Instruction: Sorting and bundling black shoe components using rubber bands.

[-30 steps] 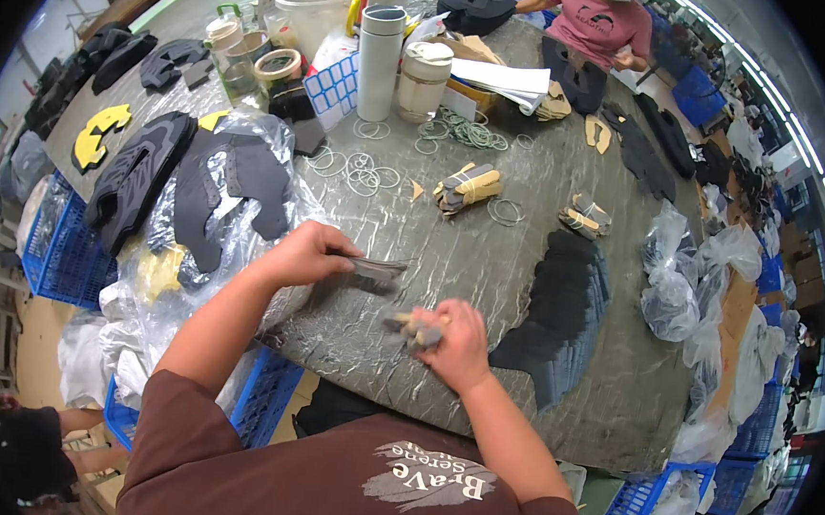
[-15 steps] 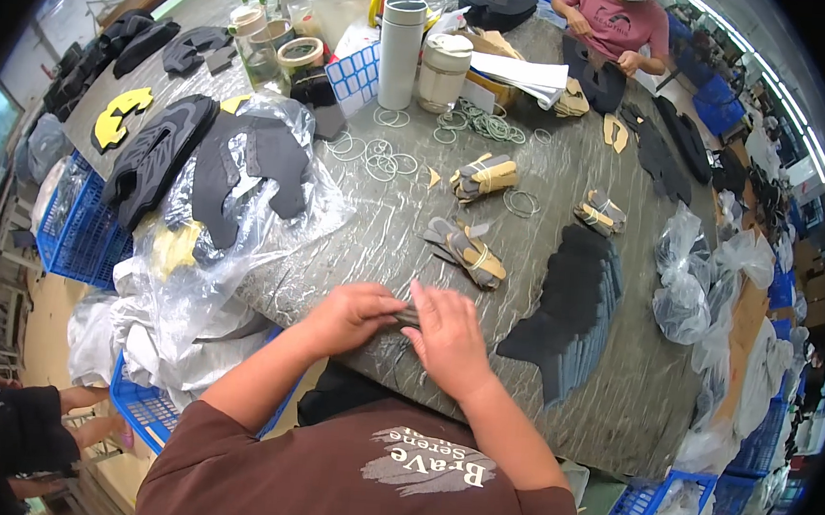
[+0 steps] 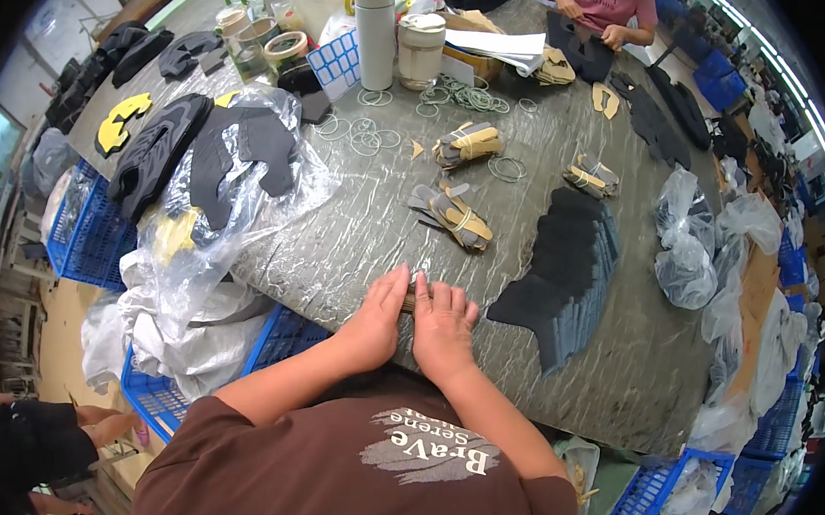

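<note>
My left hand point(image 3: 376, 320) and my right hand point(image 3: 443, 329) meet at the table's near edge, fingers pointing away from me. Pressed between them is a small stack of thin cut pieces point(image 3: 409, 302); only a narrow brownish strip of it shows. Just beyond lie two bundles of tan and grey cut pieces, a nearer one point(image 3: 452, 215) and a farther one point(image 3: 470, 145), each held by a rubber band. A third bundle point(image 3: 592, 175) sits farther right. Beside my right hand, a fanned row of dark grey cut pieces point(image 3: 556, 277) overlaps along the table.
Pale green rubber bands point(image 3: 467, 97) lie loose near a grey tumbler point(image 3: 374, 40) and a lidded cup point(image 3: 420, 52). Dark shoe uppers point(image 3: 157, 153) and a plastic bag point(image 3: 307, 188) cover the left side. Blue baskets point(image 3: 149, 397) stand below the table. Across it, another person point(image 3: 602, 8) handles a dark piece.
My hands have come side by side, the left turned to point forward, with the stack squeezed between them. The whole view has shifted slightly.
</note>
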{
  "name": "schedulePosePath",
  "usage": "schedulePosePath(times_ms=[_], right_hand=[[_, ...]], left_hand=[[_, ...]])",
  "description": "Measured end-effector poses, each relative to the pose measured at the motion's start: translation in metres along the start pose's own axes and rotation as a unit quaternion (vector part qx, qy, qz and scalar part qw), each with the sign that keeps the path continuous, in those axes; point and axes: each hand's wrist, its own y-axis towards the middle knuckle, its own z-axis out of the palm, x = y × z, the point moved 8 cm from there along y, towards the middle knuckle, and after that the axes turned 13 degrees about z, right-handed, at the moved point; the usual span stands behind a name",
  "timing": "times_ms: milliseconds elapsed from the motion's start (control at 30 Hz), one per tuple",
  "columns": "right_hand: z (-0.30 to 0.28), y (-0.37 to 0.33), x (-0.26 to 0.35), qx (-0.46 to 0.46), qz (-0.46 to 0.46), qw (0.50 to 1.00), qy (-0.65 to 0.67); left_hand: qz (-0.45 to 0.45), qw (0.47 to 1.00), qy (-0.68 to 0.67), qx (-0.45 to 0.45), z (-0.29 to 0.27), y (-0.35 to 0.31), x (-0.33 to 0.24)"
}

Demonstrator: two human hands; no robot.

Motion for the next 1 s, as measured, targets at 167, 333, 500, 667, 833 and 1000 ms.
schedulePosePath(times_ms=[167,333,500,667,833,1000], right_hand=[[0.001,0.003,-0.009,0.042,0.028,0.999,-0.020],[-0.005,0.002,-0.014,-0.001,0.017,1.000,-0.014],[-0.006,0.006,-0.020,-0.006,0.044,0.999,0.016],[-0.006,0.001,-0.030,-0.022,0.038,0.994,0.096],[-0.011,-0.007,-0.023,-0.053,-0.011,0.995,0.088],[-0.013,-0.007,-0.019,-0.052,0.004,0.997,0.051]], left_hand=[[-0.091,0.937,-0.313,-0.126,0.006,-0.003,0.025],[-0.115,0.813,-0.531,-0.212,0.013,0.003,0.031],[-0.125,0.917,-0.342,-0.164,0.005,0.006,0.027],[0.041,0.998,0.042,-0.015,0.003,0.024,-0.014],[0.052,0.996,0.077,-0.004,0.004,0.019,-0.014],[0.072,0.992,0.090,-0.041,0.012,0.018,-0.019]])
